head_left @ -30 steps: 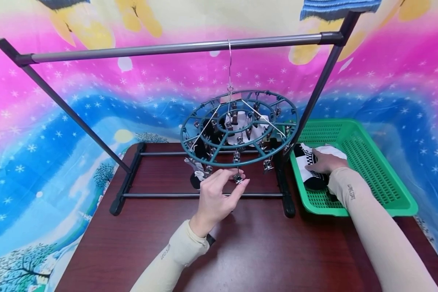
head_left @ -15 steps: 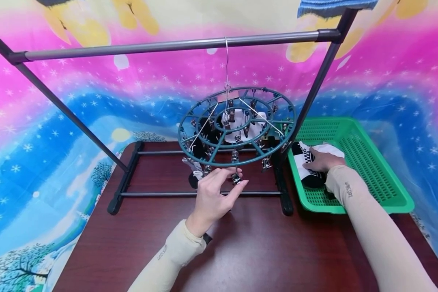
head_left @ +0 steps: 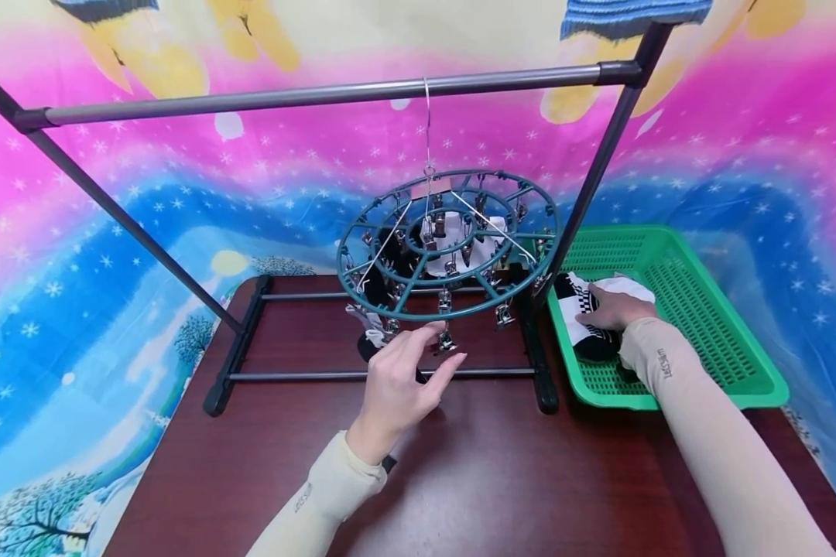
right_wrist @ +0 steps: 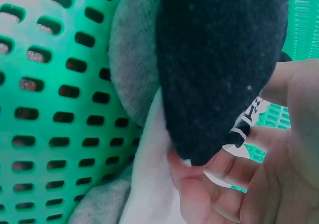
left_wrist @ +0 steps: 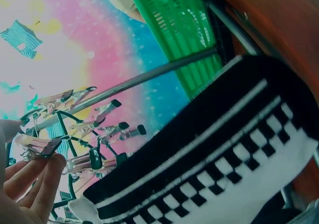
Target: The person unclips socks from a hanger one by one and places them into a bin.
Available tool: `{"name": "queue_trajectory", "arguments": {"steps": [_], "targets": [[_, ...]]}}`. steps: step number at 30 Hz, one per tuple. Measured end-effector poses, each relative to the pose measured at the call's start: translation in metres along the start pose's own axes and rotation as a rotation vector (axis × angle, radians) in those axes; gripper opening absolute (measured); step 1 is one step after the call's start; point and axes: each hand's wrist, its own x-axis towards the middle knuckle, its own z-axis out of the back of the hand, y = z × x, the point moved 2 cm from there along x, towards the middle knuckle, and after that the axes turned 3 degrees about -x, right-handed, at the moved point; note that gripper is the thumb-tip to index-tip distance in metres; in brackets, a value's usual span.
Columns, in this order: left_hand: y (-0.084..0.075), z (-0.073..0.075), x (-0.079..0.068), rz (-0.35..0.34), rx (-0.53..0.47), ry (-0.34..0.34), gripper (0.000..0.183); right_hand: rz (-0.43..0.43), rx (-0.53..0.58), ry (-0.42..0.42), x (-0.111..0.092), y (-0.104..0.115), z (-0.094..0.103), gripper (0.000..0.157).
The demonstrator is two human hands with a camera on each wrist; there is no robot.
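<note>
A round green clip hanger (head_left: 425, 317) hangs by a wire hook, with several metal clips around its rings. My left hand (head_left: 400, 387) is just below its front rim, thumb and fingers spread apart around a dangling metal clip (head_left: 447, 340). In the left wrist view, fingertips rest against a clip (left_wrist: 37, 145), and a black-and-white checkered sock (left_wrist: 224, 169) hangs close by. My right hand (head_left: 616, 309) reaches into the green basket (head_left: 731, 340), its fingers curled on a black-and-white sock (head_left: 578, 325). The right wrist view shows the dark end of a sock (right_wrist: 214, 74) at its fingertips.
A dark metal rack (head_left: 251, 99) stands on the reddish-brown table (head_left: 501, 480), its top bar bearing the hanger. White (head_left: 453, 255) and dark socks hang beneath the rings. A printed cloth (head_left: 77, 232) covers the wall behind.
My left hand has drawn slightly down and left, its thumb and fingers wider apart around the clip. The right hand stays on the sock in the basket. The head view has shifted slightly.
</note>
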Motion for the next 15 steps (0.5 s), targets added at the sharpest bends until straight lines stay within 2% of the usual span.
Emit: {"name": "queue_trajectory", "arguments": {"steps": [2, 4, 8, 10, 12, 13, 15], "targets": [[0.0, 0.003, 0.0, -0.036, 0.027, -0.034, 0.039, 0.001, 0.001, -0.01, 0.001, 0.0, -0.001, 0.094], [0.0, 0.007, 0.001, -0.101, 0.059, -0.094, 0.034, -0.001, -0.001, -0.019, 0.001, 0.001, -0.001, 0.094], [0.0, 0.017, 0.01, -0.3, 0.136, -0.307, 0.021, -0.002, -0.005, -0.029, 0.001, 0.001, -0.002, 0.094], [0.003, 0.025, 0.016, -0.364, 0.169, -0.412, 0.017, -0.003, -0.004, -0.029, 0.001, 0.001, -0.002, 0.094], [0.007, 0.032, 0.022, -0.365, 0.185, -0.475, 0.024, -0.007, -0.003, -0.029, 0.002, 0.001, -0.002, 0.095], [0.01, 0.036, 0.025, -0.341, 0.182, -0.485, 0.029, -0.009, -0.004, -0.029, 0.002, 0.001, -0.002, 0.095], [0.018, 0.044, 0.029, -0.257, 0.16, -0.459, 0.039, -0.012, -0.003, -0.028, 0.001, -0.001, -0.002, 0.095]]}}
